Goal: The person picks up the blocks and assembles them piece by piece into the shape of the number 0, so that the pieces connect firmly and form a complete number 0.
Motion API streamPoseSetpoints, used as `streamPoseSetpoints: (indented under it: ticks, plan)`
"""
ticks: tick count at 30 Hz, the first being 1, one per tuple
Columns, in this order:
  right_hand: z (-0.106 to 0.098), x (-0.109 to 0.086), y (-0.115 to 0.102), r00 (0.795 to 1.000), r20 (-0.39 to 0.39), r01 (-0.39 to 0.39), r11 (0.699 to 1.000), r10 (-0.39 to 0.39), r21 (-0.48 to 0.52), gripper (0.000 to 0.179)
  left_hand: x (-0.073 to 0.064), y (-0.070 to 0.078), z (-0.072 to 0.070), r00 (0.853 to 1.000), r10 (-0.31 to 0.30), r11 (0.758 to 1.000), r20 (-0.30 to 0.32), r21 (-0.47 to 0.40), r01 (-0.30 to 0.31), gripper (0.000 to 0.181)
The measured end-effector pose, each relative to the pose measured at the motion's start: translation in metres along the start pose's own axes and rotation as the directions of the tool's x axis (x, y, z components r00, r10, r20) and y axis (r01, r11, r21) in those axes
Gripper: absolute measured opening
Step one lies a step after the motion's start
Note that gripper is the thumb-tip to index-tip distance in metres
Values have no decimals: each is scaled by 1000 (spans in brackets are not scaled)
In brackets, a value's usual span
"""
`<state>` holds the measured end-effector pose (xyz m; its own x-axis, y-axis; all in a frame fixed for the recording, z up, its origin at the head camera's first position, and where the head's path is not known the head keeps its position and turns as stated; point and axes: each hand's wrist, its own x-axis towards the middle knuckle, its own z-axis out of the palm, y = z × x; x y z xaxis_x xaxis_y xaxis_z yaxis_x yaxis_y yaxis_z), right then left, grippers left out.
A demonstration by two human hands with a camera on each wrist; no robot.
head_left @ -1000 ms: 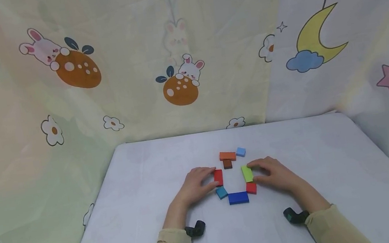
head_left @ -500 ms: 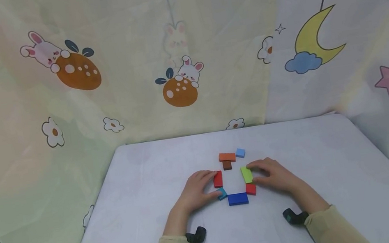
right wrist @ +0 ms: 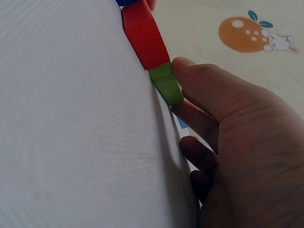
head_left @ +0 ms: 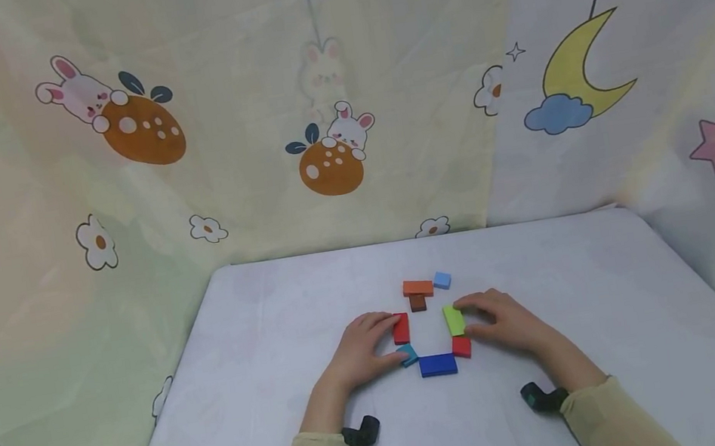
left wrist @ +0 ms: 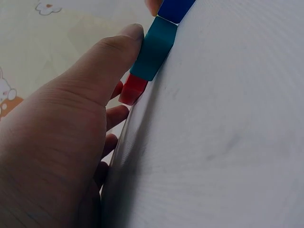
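In the head view, my left hand [head_left: 363,349] lies left of a ring of small coloured blocks. Its thumb touches the teal block [left wrist: 154,50], while the index fingertip rests at the far end of the longer red block [head_left: 401,329]. My right hand [head_left: 505,320] is on the other side, thumb and index fingertip against the outer side of the green block [head_left: 454,320]. The small red block [right wrist: 146,35] adjoins that green block's near end. A dark blue block [head_left: 438,365] forms the near side of the ring, between the teal and small red blocks.
Behind the ring, an orange block [head_left: 418,288] lies against a brown block [head_left: 418,304], with a light blue block [head_left: 442,280] at its right end. All lie on a white-covered table [head_left: 260,313]. A printed cloth [head_left: 233,118] hangs behind.
My left thumb has moved toward me, from the longer red block onto the teal block. The left index finger stays at the red block; my right hand and the blocks look unchanged.
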<state>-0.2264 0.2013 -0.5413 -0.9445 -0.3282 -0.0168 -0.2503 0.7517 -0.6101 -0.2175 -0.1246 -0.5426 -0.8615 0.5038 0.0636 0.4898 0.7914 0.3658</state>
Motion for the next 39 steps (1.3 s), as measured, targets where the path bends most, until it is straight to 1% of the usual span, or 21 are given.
streamPoseSetpoints:
  ticks: [4, 10, 14, 20, 22, 24, 27, 32, 35, 39]
  plan:
    - [-1, 1, -1, 1000, 1, 1, 1000, -1, 25, 47, -1, -1, -1, 1000, 2, 1000, -8, 9, -2, 74]
    - [-3, 3, -3, 1000, 0, -17, 996, 17, 90, 41, -2, -1, -2, 1000, -4, 1000, -7, 6, 4, 74]
    - [-4, 5, -4, 998, -2, -56, 992, 57, 115, 40, -1, 0, -3, 1000, -12, 1000, 1, -2, 12, 74]
    - [-12, 10, -8, 985, 49, -173, 976, 168, 133, 44, 0, 1, -2, 1000, -13, 1000, 4, -15, 13, 74]
    - [-16, 16, -10, 978, 52, -209, 968, 203, 140, 43, 0, 1, -1, 1000, -13, 1000, 4, -7, 13, 74]
    - [-20, 25, -12, 975, 49, -219, 966, 215, 140, 44, 0, 0, -1, 1000, -13, 1000, 0, -4, 13, 74]
    - [-24, 41, -15, 978, 46, -210, 970, 205, 123, 46, 1, -1, 0, 1000, -11, 1000, -3, -1, 11, 74]
    - [-26, 66, -18, 983, 56, -180, 982, 177, 52, 53, 1, -3, 3, 1000, -13, 1000, -3, 1, 13, 74]
    - [-27, 77, -19, 983, 62, -173, 985, 171, 17, 56, 1, -3, 4, 1000, -14, 1000, -5, 0, 14, 74]
    - [-26, 85, -18, 982, 69, -178, 984, 178, -1, 50, 2, -3, 3, 1000, -15, 1000, -6, 1, 15, 75]
